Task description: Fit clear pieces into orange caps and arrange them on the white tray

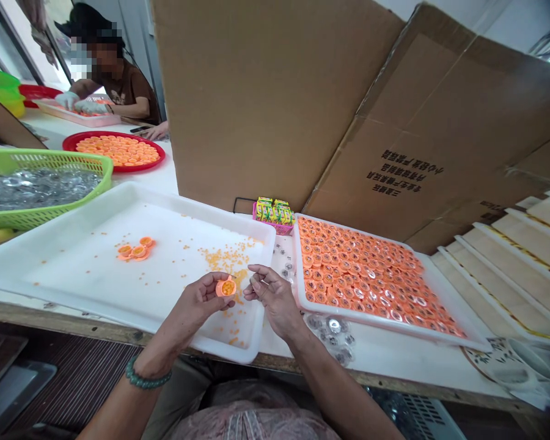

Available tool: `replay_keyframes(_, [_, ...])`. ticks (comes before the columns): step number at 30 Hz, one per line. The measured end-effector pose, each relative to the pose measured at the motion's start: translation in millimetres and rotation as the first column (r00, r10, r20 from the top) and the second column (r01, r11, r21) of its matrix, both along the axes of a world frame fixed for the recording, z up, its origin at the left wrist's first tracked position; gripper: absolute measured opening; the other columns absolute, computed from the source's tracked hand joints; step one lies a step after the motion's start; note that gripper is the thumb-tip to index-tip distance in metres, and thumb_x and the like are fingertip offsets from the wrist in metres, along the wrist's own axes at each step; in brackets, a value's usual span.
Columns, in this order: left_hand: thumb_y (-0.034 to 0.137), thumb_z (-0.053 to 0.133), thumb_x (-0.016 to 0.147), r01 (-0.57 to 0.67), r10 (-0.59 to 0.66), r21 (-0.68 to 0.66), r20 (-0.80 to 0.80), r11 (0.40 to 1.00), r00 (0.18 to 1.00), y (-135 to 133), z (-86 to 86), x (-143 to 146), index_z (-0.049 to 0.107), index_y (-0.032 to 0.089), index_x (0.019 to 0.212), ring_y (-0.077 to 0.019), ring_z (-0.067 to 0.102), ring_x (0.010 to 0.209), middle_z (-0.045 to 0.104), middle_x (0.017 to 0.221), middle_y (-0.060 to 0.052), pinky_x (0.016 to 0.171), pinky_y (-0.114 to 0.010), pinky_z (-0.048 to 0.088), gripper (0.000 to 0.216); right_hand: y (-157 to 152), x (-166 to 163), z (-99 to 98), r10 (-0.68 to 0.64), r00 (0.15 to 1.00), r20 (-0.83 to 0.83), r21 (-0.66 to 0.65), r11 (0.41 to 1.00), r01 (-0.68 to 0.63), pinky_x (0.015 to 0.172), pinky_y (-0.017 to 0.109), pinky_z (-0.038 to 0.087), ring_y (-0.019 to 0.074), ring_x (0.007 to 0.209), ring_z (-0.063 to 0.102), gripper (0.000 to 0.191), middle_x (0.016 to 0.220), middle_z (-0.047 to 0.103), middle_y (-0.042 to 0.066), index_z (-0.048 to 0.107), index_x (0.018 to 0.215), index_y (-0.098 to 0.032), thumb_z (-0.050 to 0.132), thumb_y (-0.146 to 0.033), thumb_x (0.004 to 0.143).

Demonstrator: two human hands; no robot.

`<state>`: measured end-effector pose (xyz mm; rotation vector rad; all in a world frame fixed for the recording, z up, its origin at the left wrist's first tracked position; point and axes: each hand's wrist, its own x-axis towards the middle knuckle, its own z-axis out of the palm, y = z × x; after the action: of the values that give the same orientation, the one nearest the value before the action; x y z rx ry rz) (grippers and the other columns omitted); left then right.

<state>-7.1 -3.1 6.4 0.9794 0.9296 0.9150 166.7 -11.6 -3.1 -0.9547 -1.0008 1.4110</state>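
Note:
My left hand (pixel 200 300) is closed on a small orange cup (pixel 226 286) holding yellow pellets, above the near right corner of a white tray (pixel 73 269). My right hand (pixel 271 296) hovers just right of the cup with fingers curled in a pinch; what they hold is too small to make out. Loose yellow pellets (pixel 227 256) lie scattered on the tray under both hands. Three more orange cups (pixel 136 249) sit together in the tray's middle.
A white tray packed with sealed orange cups (pixel 371 275) lies to the right, clear lids (pixel 332 333) before it. A pink basket (pixel 275 215) backs onto cardboard sheets (pixel 275 91). Left: a green basket (pixel 41 183), a red plate (pixel 114 150), a seated person (pixel 114 85).

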Motion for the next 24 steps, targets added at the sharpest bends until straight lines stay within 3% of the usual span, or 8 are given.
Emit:
replay_keyframes(8, [0.025, 0.072, 0.068, 0.010, -0.010, 0.008, 0.008, 1.000, 1.000, -0.6, -2.6, -1.5, 0.057, 0.018, 0.101, -0.0181, 0.060, 0.083, 0.065, 0.093, -0.004, 0.078, -0.033, 0.051, 0.037, -2.3, -1.1, -1.6, 0.057, 0.996, -0.071, 0.019, 0.998, -0.055, 0.068, 0.028, 0.052, 0.0095, 0.067, 0.060, 0.023, 0.083, 0.050, -0.003, 0.058, 0.096, -0.024, 0.066, -0.031, 0.075])
replay_keyframes(13, [0.025, 0.073, 0.068, 0.010, -0.010, 0.006, 0.010, 1.000, 1.000, -0.5, -1.3, -0.6, 0.057, 0.018, 0.101, -0.0178, 0.060, 0.083, 0.065, 0.093, -0.004, 0.078, -0.033, 0.051, 0.038, -3.4, 0.0, -1.1, 0.049, 0.997, 0.060, 0.077, 0.996, -0.053, 0.078, 0.025, 0.046, 0.0104, 0.079, 0.056, 0.018, 0.082, 0.057, -0.001, 0.064, 0.094, -0.022, 0.065, -0.025, 0.076])
replay_keyframes(21, [0.027, 0.074, 0.067, -0.001, 0.001, -0.009, -0.019, 1.000, 1.000, -1.9, -1.0, -1.0, 0.055, 0.017, 0.103, -0.0165, 0.060, 0.081, 0.064, 0.095, -0.003, 0.077, -0.031, 0.051, 0.042, -1.9, 0.2, -3.2, -0.056, 0.998, -0.028, 0.007, 0.998, 0.057, 0.059, 0.023, 0.046, 0.0088, 0.058, 0.055, 0.017, 0.065, 0.059, -0.004, 0.061, 0.077, -0.018, 0.073, -0.020, 0.066])
replay_keyframes(24, [0.027, 0.074, 0.067, -0.002, 0.002, -0.007, -0.021, 1.000, 1.000, -1.5, -1.5, -1.1, 0.055, 0.017, 0.103, -0.0163, 0.060, 0.081, 0.064, 0.095, -0.003, 0.078, -0.030, 0.050, 0.042, -2.5, 0.3, -1.9, -0.089, 0.996, -0.028, -0.023, 0.996, 0.088, 0.058, 0.024, 0.049, 0.0099, 0.056, 0.059, 0.019, 0.065, 0.060, -0.004, 0.062, 0.081, -0.018, 0.073, -0.023, 0.067])
